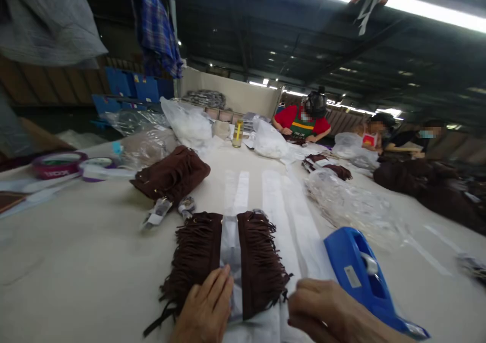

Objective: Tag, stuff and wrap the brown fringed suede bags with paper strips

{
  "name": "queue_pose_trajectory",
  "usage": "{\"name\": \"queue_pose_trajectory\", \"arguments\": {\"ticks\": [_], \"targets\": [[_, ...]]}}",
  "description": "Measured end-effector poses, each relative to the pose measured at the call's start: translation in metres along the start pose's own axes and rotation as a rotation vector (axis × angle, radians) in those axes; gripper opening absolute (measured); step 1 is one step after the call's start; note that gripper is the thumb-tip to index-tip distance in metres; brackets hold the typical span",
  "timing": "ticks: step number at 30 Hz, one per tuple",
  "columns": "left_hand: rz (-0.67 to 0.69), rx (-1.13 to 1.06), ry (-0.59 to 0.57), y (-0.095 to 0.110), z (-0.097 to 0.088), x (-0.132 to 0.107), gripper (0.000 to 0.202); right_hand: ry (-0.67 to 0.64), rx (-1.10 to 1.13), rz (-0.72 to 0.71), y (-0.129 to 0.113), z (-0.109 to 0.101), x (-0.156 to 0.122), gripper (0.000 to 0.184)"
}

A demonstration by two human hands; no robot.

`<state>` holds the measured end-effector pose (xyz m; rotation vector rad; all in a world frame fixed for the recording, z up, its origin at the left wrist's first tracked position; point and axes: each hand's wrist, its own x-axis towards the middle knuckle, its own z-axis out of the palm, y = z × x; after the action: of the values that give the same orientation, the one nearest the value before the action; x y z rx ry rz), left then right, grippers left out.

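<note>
A dark brown fringed bag (pixel 261 262) lies flat on the table in front of me, with a pale translucent strip (pixel 231 247) running down its middle. My left hand (pixel 208 302) rests on its lower left part, fingers stretched out and lying flat, the fingertips on the strip. To the right of the bag, my right hand (pixel 322 302) is curled near the fringe ends and slightly blurred. Whatever its fingers hold, if anything, is hidden. A blue tape dispenser (pixel 349 262) stands just beyond the right hand.
Another brown fringed bag (pixel 174 173) sits behind, beside small wrapped pieces (pixel 157 214). Purple tape rolls (pixel 58 165) lie at left. Clear plastic bags (pixel 353 206) and a brown pile (pixel 429 186) are at right. A person in red (pixel 321 123) and others work across the table (pixel 94 262).
</note>
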<state>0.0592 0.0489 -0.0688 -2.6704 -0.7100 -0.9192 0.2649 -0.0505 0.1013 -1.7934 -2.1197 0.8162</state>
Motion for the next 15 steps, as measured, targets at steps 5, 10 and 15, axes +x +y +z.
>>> {"name": "queue_pose_trajectory", "arguments": {"ticks": [5, 10, 15], "targets": [[-0.052, -0.085, 0.16, 0.003, 0.013, -0.002, 0.033, -0.184, -0.364, -0.234, -0.004, -0.003, 0.09, 0.02], [-0.085, -0.091, 0.245, 0.004, 0.018, 0.002, 0.031, -0.265, -0.663, -0.338, 0.003, 0.011, 0.145, 0.014], [-0.092, -0.097, 0.215, 0.005, 0.013, 0.004, 0.032, -0.288, -0.747, -0.277, 0.007, 0.027, 0.167, 0.013]]}}
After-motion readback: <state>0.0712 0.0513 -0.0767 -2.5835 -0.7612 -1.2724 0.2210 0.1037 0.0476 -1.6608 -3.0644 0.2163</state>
